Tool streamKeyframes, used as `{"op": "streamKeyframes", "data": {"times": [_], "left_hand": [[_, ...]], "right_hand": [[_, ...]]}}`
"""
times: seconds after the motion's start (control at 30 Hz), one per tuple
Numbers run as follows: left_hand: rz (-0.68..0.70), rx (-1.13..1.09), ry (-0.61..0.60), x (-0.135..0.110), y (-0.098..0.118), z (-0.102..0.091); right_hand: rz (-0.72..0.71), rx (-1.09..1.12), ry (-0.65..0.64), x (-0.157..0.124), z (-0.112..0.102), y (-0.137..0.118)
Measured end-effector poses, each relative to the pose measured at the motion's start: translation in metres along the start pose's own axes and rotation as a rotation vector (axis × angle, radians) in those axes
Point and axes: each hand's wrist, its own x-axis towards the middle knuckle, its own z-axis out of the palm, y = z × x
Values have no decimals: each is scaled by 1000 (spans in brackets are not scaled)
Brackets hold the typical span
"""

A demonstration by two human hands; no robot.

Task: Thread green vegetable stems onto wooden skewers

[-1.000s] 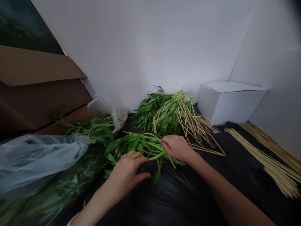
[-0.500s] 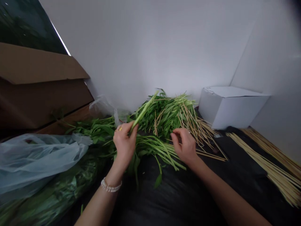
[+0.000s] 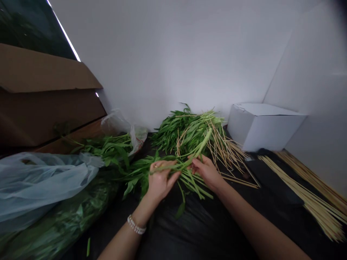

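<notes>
My left hand (image 3: 160,179) is closed round a long green stalk (image 3: 195,150) with leaves hanging under it. My right hand (image 3: 206,170) pinches the same stalk a little further along; its pale end points up and to the right. Both hands hover over a loose bundle of leafy green stems (image 3: 189,178) lying on black plastic sheeting (image 3: 206,227). Just behind them lies a heap of greens threaded on bamboo skewers (image 3: 200,133).
A clear plastic bag (image 3: 40,180) covers more greens at the left, beside a brown cardboard box (image 3: 46,97). A white box (image 3: 264,124) stands at the back right. Bare bamboo skewers (image 3: 306,191) lie in a row on the right.
My left hand has lowered the stalk from upright to nearly level. My right hand has moved in and taken hold of it.
</notes>
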Motion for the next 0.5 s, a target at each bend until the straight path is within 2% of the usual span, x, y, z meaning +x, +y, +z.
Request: {"op": "streamKeyframes", "data": {"times": [0.17,0.27,0.4,0.5], "left_hand": [[-356,-118,299,4,-35,-16],[-516,-251,416,7,-47,-21],[-573,-350,569,9,-48,-21],[-565,-264,649,10,-47,-22]], "right_hand": [[27,154,87,8,-13,-2],[8,208,136,14,-22,-4],[-12,203,171,18,-29,-7],[-48,172,189,19,-29,-8]]}}
